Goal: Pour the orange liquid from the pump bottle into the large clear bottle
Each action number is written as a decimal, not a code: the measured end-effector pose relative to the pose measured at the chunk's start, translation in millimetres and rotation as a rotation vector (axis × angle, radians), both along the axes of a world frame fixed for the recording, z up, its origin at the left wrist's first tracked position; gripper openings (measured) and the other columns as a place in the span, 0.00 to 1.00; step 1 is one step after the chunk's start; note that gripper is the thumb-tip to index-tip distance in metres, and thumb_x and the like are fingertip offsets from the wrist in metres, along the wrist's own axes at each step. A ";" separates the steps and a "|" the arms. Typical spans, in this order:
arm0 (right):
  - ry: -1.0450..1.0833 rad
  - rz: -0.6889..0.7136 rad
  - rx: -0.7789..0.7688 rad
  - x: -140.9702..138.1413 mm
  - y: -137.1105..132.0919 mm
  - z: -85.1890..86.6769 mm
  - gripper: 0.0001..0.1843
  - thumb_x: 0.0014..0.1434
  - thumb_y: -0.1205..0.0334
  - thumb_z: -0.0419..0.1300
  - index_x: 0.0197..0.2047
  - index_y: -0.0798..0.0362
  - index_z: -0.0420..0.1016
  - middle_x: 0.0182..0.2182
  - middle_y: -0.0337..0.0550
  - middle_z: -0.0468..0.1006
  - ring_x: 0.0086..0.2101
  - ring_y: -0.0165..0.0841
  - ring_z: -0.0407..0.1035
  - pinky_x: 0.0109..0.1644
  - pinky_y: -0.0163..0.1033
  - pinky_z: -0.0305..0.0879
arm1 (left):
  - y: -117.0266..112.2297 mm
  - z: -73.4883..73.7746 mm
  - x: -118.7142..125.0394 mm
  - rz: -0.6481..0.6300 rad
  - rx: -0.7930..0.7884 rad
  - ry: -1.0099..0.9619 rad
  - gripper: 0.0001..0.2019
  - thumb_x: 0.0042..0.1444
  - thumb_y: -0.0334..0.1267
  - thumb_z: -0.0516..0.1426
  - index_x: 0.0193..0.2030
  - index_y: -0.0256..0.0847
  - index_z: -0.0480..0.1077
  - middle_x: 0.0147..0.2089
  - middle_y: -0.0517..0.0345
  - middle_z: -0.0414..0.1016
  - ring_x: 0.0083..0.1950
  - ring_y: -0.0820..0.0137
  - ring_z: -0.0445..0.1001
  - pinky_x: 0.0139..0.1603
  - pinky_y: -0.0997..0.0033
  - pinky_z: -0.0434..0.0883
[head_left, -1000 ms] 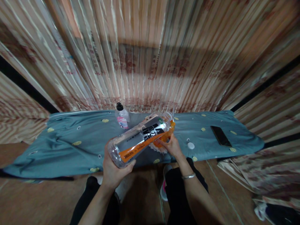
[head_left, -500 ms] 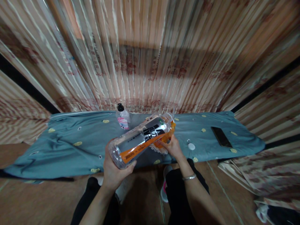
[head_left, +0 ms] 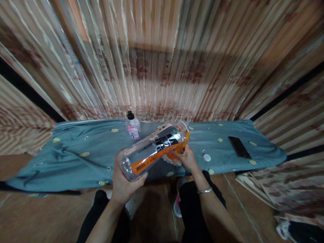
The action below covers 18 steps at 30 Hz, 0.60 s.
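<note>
My left hand (head_left: 124, 184) is wrapped round the base of a large clear plastic bottle (head_left: 152, 150) with a silver, black and orange label, tipped on its side with its open neck pointing away to the right. The neck lies over an orange thing (head_left: 180, 146) that my right hand (head_left: 186, 158) grips against the blue cloth (head_left: 76, 155); what that orange thing is I cannot make out. A small white cap (head_left: 207, 157) lies on the cloth just right of my right hand.
A small clear bottle with a black cap and pink label (head_left: 132, 126) stands at the back of the cloth. A dark phone (head_left: 239, 147) lies at the right end. Striped curtain (head_left: 162, 60) hangs behind. My legs and wooden floor (head_left: 37, 216) are below.
Almost nothing differs: the bottle stays tilted over the orange thing and both hands keep their grips, with only a slight shift of the view.
</note>
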State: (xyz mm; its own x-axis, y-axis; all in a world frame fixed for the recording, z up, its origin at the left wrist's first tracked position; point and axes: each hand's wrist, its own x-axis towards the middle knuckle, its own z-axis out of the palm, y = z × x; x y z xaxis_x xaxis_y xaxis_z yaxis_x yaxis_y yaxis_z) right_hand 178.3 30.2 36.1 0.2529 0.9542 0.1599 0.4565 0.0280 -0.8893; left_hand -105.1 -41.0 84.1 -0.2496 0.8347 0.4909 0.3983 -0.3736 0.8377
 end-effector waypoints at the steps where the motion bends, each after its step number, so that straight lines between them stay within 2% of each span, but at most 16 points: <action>1: 0.003 0.001 0.004 0.1 0.1 -0.2 0.42 0.40 0.28 0.72 0.48 0.51 0.74 0.44 0.54 0.87 0.45 0.51 0.81 0.50 0.52 0.77 | 0.1 -1.7 -0.7 -0.003 -0.006 -0.003 0.44 0.42 0.53 0.72 0.65 0.41 0.64 0.57 0.46 0.77 0.56 0.52 0.80 0.61 0.50 0.77; 6: -0.010 -0.012 0.006 1.0 0.9 -3.4 0.42 0.39 0.27 0.72 0.46 0.50 0.74 0.41 0.53 0.87 0.42 0.52 0.82 0.47 0.52 0.77 | 0.4 -4.1 -2.2 -0.011 0.006 0.003 0.45 0.43 0.54 0.72 0.66 0.42 0.63 0.58 0.46 0.77 0.57 0.52 0.80 0.63 0.49 0.76; 10: -0.025 -0.009 0.008 1.7 1.1 -4.8 0.41 0.40 0.26 0.71 0.45 0.50 0.73 0.40 0.52 0.87 0.42 0.51 0.82 0.47 0.52 0.77 | 0.3 -2.6 -1.2 -0.037 0.021 -0.002 0.44 0.44 0.53 0.72 0.66 0.41 0.64 0.56 0.46 0.78 0.55 0.53 0.81 0.61 0.51 0.78; 18: -0.012 -0.004 -0.002 0.8 0.1 -1.5 0.43 0.39 0.26 0.72 0.47 0.50 0.73 0.44 0.54 0.87 0.44 0.52 0.82 0.50 0.53 0.77 | 0.3 1.4 0.0 -0.042 0.038 0.006 0.42 0.45 0.52 0.72 0.65 0.39 0.65 0.56 0.46 0.78 0.55 0.54 0.81 0.61 0.53 0.77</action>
State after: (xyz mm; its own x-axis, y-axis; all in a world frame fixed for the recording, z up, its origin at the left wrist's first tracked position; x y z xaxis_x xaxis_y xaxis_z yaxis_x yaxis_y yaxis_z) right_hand 179.1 30.3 34.6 0.2548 0.9535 0.1609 0.4671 0.0243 -0.8839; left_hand -105.2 -40.7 85.6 -0.2115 0.8252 0.5238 0.3867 -0.4216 0.8202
